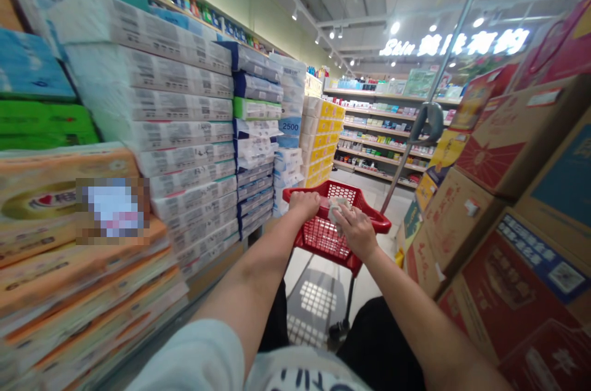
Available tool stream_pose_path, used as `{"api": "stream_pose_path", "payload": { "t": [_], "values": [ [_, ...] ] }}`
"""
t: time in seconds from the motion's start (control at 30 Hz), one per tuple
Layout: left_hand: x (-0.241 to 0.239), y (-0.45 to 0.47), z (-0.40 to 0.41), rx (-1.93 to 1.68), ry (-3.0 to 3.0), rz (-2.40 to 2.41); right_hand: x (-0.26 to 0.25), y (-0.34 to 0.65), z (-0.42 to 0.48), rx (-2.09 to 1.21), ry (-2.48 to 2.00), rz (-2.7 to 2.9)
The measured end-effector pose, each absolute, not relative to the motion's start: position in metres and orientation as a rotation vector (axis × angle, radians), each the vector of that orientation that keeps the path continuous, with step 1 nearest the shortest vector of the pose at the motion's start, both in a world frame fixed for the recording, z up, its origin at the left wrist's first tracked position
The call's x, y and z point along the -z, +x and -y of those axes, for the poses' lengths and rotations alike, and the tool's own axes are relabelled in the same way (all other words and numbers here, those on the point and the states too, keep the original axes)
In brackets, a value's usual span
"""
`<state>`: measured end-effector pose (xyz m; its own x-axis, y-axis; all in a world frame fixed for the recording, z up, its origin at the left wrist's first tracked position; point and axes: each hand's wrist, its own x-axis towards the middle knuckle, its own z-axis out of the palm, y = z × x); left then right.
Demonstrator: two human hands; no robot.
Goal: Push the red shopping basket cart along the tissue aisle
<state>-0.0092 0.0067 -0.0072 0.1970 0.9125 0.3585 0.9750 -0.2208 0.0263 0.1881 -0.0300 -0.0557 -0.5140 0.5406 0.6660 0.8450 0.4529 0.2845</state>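
Note:
A red plastic shopping cart (318, 242) with a meshed basket stands in front of me in the aisle. My left hand (305, 204) is closed around the left part of its handle. On the right part of the handle, a crumpled pale cloth (339, 205) is pressed under my right hand (357, 229), whose fingers bend over it. Whether it is cloth or tissue is hard to tell. The basket's inside is partly hidden by my hands. Below, the cart's black wheel (339, 329) shows near my legs.
Tall stacks of packaged tissue paper (184, 108) line the left side, with orange packs (69, 280) nearest. Cardboard cartons (484, 181) are piled on the right, beside a slanting metal pole (409, 148). Stocked shelves (378, 126) stand at the far end. Pale floor runs under the cart.

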Motion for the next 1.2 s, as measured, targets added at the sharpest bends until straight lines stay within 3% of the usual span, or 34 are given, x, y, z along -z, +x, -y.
{"api": "stream_pose_path", "payload": {
  "t": [0.33,0.47,1.2],
  "values": [
    [0.0066,-0.0091,-0.0072,0.441,-2.255,1.802,0.0571,0.1922,0.0257,0.991,-0.922,2.114],
    [0.0069,-0.0090,-0.0074,0.451,-2.246,1.816,0.0539,0.1927,0.0244,0.893,-1.049,2.007],
    [0.0097,-0.0086,-0.0085,0.464,-2.247,1.819,0.0610,0.1864,0.0266,1.032,-1.067,1.908]
  ]
}}
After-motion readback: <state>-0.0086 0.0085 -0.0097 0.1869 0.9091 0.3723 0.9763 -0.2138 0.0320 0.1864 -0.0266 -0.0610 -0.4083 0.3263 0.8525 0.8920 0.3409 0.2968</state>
